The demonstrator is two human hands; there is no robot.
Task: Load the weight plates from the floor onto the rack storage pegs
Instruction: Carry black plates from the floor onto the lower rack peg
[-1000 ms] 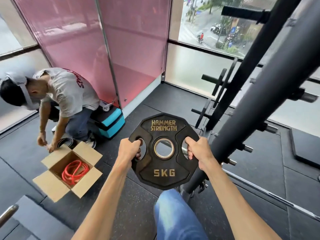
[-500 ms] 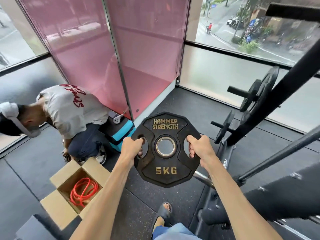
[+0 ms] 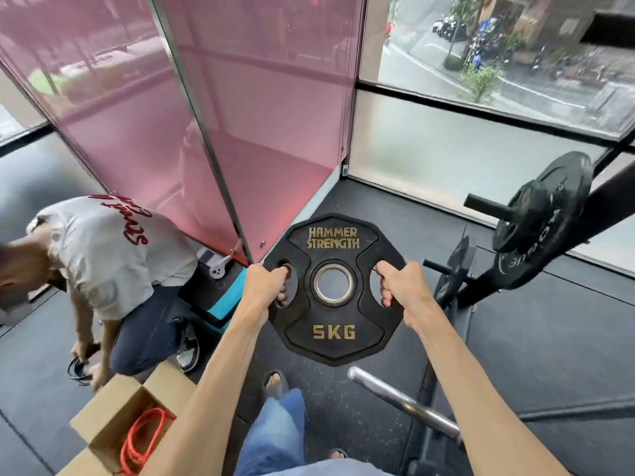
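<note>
The weight plate [image 3: 333, 319] is a black, many-sided disc with "HAMMER STRENGTH" in raised gold letters across its top and "5KG" near its bottom edge. It has a metal-ringed hole at its centre and an oval grip slot on either side of that. It is held upright in the air above the dark rubber floor [image 3: 536, 345], face toward the camera, to the left of the rack [image 3: 553, 255] and apart from it. The left hand [image 3: 266, 286] grips the plate's left rim, its fingers curled through the left slot. The right hand [image 3: 402, 290] clasps the right rim the same way, fingertips showing in the right slot. Both forearms are stretched forward, nearly straight, with the wrists level. The rack's black upright leans, and its upper storage peg [image 3: 488, 206] carries a large plate [image 3: 567, 201] with a smaller one against it, the peg's bare end pointing left. A chrome bar end [image 3: 402, 401] lies near the rack's foot. Far to the left of the rack a crouching person [image 3: 113, 255] bends beside an open cardboard box [image 3: 113, 403] holding a coiled red cord [image 3: 141, 438].
</note>
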